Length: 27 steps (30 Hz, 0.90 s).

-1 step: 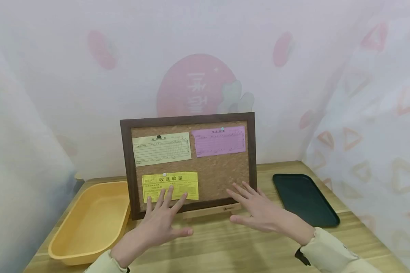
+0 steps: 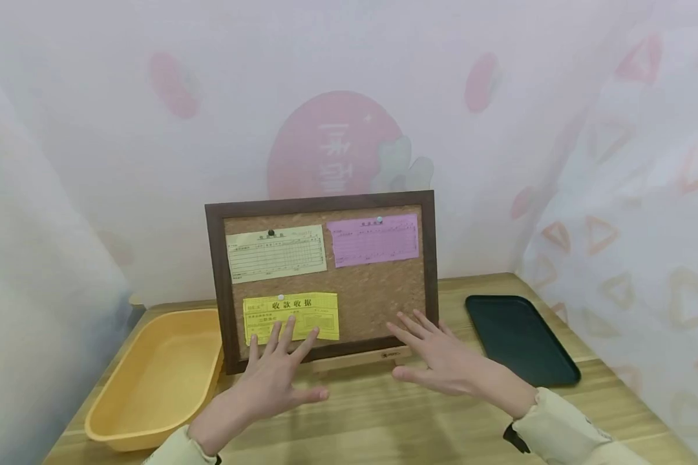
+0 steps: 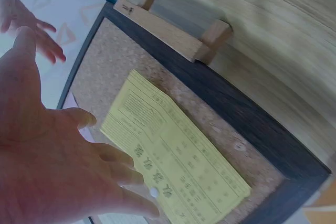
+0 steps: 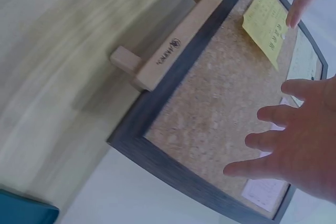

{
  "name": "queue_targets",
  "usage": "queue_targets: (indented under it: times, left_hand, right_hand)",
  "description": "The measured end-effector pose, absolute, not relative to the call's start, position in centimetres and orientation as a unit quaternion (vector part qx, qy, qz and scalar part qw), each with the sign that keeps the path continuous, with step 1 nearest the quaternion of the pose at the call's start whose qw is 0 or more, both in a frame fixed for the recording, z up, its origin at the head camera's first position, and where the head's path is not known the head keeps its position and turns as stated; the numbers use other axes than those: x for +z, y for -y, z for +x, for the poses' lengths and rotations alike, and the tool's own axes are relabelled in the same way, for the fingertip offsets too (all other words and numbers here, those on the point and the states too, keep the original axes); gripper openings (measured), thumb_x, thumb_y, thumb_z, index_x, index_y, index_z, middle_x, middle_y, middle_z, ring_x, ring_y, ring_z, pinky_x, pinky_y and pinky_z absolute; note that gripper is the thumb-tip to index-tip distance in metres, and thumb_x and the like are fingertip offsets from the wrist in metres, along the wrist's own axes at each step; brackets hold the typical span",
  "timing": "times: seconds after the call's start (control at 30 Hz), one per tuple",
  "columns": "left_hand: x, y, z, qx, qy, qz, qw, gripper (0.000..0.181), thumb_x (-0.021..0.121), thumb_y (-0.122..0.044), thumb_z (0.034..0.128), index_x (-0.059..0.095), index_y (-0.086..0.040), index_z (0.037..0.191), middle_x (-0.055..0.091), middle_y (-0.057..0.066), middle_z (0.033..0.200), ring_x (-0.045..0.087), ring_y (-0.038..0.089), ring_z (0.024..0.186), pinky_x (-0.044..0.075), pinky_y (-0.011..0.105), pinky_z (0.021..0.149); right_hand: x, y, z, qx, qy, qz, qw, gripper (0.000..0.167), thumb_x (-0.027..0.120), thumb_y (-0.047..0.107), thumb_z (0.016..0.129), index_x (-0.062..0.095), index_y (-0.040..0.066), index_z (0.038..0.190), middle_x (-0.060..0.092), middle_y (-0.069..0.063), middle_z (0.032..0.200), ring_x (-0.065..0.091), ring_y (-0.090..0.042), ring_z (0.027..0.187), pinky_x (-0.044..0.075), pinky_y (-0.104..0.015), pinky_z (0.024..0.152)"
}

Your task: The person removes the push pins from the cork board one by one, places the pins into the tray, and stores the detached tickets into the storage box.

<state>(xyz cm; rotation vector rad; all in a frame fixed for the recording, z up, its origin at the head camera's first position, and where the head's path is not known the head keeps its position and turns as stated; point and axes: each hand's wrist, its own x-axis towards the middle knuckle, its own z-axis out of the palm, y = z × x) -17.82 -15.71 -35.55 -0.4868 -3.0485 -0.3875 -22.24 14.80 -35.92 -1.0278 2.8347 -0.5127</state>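
Note:
A dark-framed corkboard (image 2: 378, 294) leans upright on a small wooden stand (image 4: 170, 43). Three paper slips are pinned to it: a pale green receipt (image 2: 276, 258) at upper left under a black pushpin (image 2: 271, 232), a purple receipt (image 2: 375, 242) at upper right, and a yellow receipt (image 2: 291, 320) at lower left. My left hand (image 2: 267, 384), fingers spread, is held in front of the yellow receipt and grips nothing. Likewise spread and holding nothing, my right hand (image 2: 444, 363) hovers before the board's lower right corner. Both wrist views show the fingers apart from the cork.
To the left of the board sits a yellow plastic basin (image 2: 151, 378). A dark green tray (image 2: 523, 339) lies to the right on the wood-grain table (image 2: 372, 420). Printed white cloth (image 2: 349, 51) hangs behind and on both sides.

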Motion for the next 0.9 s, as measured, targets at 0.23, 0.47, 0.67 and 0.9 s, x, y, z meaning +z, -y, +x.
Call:
queue_targets:
  times: [0.23,0.47,0.67,0.9]
  left_hand:
    - [-35.9,16.9,-17.7,-0.132,0.982,-0.134,0.015,0.096,0.059,-0.07,0.0736,0.028,-0.019,0.149,0.009,0.026,0.156,0.008,0.05,0.142,0.005,0.076,0.101]
    - [-35.3,17.8,-18.3,-0.145,0.983,-0.114,0.02,0.09,0.06,-0.064,0.0788,0.031,-0.014,0.148,0.022,0.028,0.152,0.021,0.049,0.139,0.008,0.074,0.103]
    - [-35.8,19.6,-19.7,-0.176,0.967,-0.05,0.175,0.048,0.07,-0.03,0.0837,0.059,-0.001,0.12,0.06,0.021,0.108,0.061,0.028,0.081,0.05,0.044,0.07]
    - [-38.2,22.7,-21.7,-0.264,0.903,0.062,0.333,0.03,0.07,-0.011,0.081,0.061,-0.002,0.109,0.05,0.022,0.105,0.051,0.033,0.081,0.04,0.041,0.062]
  right_hand:
    - [-35.9,-14.2,-22.4,-0.167,-0.924,-0.342,0.036,0.071,0.047,0.055,0.092,0.022,0.025,0.151,0.017,-0.01,0.158,0.007,-0.037,0.146,0.011,-0.07,0.107]
    - [-35.7,-13.7,-23.1,-0.185,-0.918,-0.35,0.014,0.07,0.045,0.052,0.095,0.027,0.013,0.15,0.022,-0.017,0.156,0.016,-0.041,0.144,0.018,-0.069,0.106]
    - [-35.8,-13.2,-23.7,-0.185,-0.916,-0.349,-0.071,0.049,0.055,0.033,0.094,0.05,-0.002,0.129,0.056,-0.02,0.129,0.054,-0.038,0.119,0.046,-0.05,0.093]
    - [-37.6,-11.3,-25.2,-0.276,-0.904,-0.292,-0.143,0.012,0.064,0.005,0.086,0.065,-0.001,0.097,0.066,-0.003,0.079,0.06,-0.009,0.068,0.048,-0.02,0.06]
